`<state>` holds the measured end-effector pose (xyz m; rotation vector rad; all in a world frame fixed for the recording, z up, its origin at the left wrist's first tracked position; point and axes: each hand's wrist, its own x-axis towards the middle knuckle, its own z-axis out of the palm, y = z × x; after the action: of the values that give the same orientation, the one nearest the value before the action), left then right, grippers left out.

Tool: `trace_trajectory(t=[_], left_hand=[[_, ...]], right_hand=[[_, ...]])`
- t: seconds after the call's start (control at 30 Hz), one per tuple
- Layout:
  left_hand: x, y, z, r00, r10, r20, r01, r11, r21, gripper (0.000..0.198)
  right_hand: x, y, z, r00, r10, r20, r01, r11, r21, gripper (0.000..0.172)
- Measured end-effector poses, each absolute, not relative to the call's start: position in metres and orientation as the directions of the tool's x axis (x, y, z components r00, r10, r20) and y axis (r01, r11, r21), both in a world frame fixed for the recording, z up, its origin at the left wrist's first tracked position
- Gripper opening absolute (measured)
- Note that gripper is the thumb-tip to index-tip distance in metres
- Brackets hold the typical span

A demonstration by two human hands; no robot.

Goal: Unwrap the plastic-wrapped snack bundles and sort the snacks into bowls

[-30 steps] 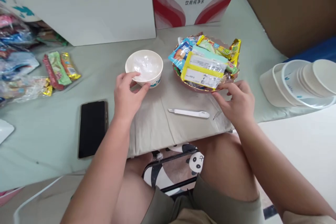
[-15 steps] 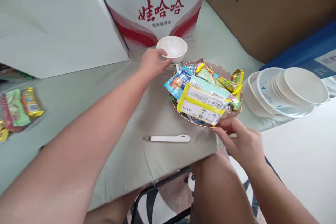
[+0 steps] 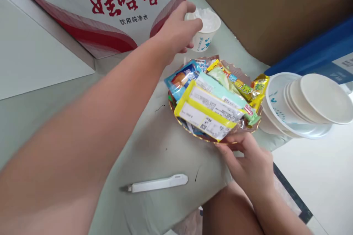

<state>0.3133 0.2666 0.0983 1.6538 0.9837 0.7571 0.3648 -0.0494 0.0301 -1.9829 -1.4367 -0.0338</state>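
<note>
My left hand (image 3: pixel 183 25) is at a white paper bowl (image 3: pixel 205 40) with blue print, near the far side of the table. Its fingers are spread, some reaching over the near rim and others low beside the wall. Something white and crumpled shows inside the bowl. My right hand (image 3: pixel 248 163) pinches the near edge of a gold-rimmed, scalloped fruit plate (image 3: pixel 190 131), thumb below the rim. Wrapped snacks (image 3: pixel 209 106) in blue, green and yellow packets are heaped on that plate. A slim white utility knife (image 3: pixel 158 183) lies on the table in front.
White and red carton (image 3: pixel 124 31) stands behind the bowl, with a plain white flap (image 3: pixel 33 51) at left. A brown carton (image 3: pixel 264 11) and a blue box (image 3: pixel 311 55) line the back right. Stacked white paper bowls (image 3: pixel 322 97) and tubs sit at the right table edge.
The paper bowl has moved away from the plate, farther back. My left hand has spread its fingers beside it. My right hand stays on the plate's edge, and the view has turned.
</note>
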Motion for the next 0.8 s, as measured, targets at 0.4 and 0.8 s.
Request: trace_trajectory(t=[0.4,0.8], left_hand=[[0.191,0.142,0.103,0.215,0.969,0.121,0.199,-0.164,0.966,0.02],[0.108,0.038,0.109,0.265,0.964,-0.031,0.112,0.001,0.994,0.006]], right_hand=[[0.362,0.046,0.041,0.588,0.797,0.137,0.738,-0.46,-0.494,0.021],[0.43,0.165,0.027,0.645,0.722,0.249,0.76,-0.573,-0.307,0.028]])
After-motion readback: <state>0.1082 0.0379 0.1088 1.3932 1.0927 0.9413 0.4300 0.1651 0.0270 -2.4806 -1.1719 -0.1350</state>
